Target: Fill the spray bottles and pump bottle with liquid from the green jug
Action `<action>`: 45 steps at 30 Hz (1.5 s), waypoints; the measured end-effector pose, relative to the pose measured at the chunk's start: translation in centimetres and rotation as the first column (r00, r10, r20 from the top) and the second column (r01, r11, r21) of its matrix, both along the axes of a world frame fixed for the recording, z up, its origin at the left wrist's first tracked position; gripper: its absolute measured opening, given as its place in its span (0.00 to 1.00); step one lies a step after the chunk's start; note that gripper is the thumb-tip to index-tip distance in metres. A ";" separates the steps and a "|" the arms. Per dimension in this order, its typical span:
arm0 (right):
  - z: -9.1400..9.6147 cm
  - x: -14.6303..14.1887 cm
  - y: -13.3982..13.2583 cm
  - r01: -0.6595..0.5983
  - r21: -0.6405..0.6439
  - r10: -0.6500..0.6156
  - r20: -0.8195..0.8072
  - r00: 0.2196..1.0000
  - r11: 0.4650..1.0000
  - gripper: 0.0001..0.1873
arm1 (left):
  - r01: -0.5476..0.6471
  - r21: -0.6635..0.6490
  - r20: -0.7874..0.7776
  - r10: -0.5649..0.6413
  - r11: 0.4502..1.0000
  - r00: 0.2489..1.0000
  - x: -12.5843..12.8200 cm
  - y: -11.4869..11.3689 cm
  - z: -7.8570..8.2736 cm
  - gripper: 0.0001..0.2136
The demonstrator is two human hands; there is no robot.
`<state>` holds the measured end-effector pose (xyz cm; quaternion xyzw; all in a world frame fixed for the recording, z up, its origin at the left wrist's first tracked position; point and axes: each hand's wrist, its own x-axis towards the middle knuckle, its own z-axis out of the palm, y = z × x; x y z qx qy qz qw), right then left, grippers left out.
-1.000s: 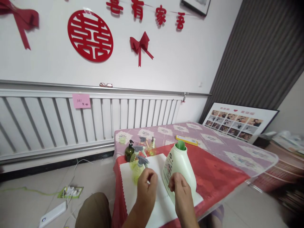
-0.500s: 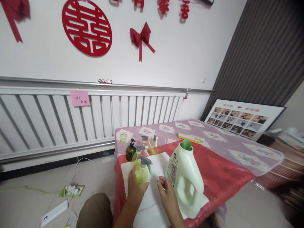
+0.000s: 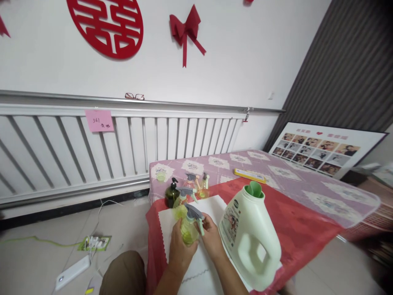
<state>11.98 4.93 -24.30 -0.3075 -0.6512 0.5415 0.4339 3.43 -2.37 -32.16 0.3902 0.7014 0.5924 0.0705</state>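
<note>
My left hand (image 3: 180, 250) is wrapped round the clear body of a spray bottle (image 3: 188, 232) with yellow-green liquid inside and a grey trigger head. On its right side, the curled fingers of my right hand (image 3: 213, 238) touch the pale trigger; the fingertips are partly hidden. Right of my hands stands a large pale green detergent jug (image 3: 260, 217), uncapped, with a green piece in its mouth. A second spray bottle (image 3: 181, 200) is just behind the held one. Beyond it are a dark green pump bottle (image 3: 172, 193) and two more small spray bottles.
A white sheet (image 3: 199, 274) lies over a red cloth (image 3: 291, 217) on the patterned table. A yellow-edged box (image 3: 250, 175) lies farther back. A white radiator (image 3: 132, 143) runs along the wall. A power strip (image 3: 94, 242) and a white device (image 3: 73, 271) are on the floor.
My right hand has moved left and up, from beside the jug to the spray bottle's trigger. My left hand keeps hold of the bottle. The view has tilted down slightly.
</note>
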 end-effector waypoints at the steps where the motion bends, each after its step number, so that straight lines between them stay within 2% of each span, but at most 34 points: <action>1: 0.2 0.0 -0.3 -0.011 0.007 0.011 -0.002 1.000 1.000 0.19 | 0.016 0.000 -0.014 -0.016 1.000 1.000 0.1 -0.1 0.1 0.36; 5: 0.6 0.3 -1.6 -0.014 0.047 0.015 -0.011 1.000 0.999 0.22 | 0.111 -0.018 -0.095 -0.112 0.994 0.989 0.3 -0.3 0.5 0.33; 8: 0.7 0.5 -2.4 0.030 0.069 -0.028 -0.031 0.999 0.997 0.18 | 0.172 -0.035 -0.125 -0.175 0.984 0.977 0.5 -0.5 0.7 0.32; 12: 1.2 0.4 -3.0 0.074 0.087 -0.071 -0.039 0.997 0.993 0.14 | 0.188 -0.061 -0.127 -0.195 0.980 0.973 0.6 -0.6 0.9 0.31; 20: 2.0 1.2 -2.8 0.018 0.168 -0.031 0.076 0.997 0.986 0.18 | 0.251 -0.045 -0.131 -0.255 0.967 0.958 0.5 -0.6 1.0 0.32; 25: 1.7 1.5 -2.6 0.045 0.171 -0.054 0.053 0.997 0.984 0.21 | 0.253 -0.051 -0.115 -0.258 0.966 0.959 0.6 -0.6 1.2 0.33; 33: 1.3 1.6 -2.8 0.088 0.103 -0.097 0.084 0.992 0.991 0.15 | 0.272 -0.046 -0.074 -0.275 0.961 0.959 0.6 -0.7 1.5 0.35; 40: 0.7 1.5 -3.0 0.141 0.105 -0.145 0.035 0.989 0.984 0.23 | 0.300 -0.060 -0.046 -0.303 0.952 0.952 0.5 -0.9 1.8 0.35; 45: 1.1 1.5 -3.0 0.153 0.080 -0.160 0.082 0.984 0.985 0.16 | 0.296 -0.052 -0.036 -0.298 0.954 0.954 0.5 -0.8 1.7 0.36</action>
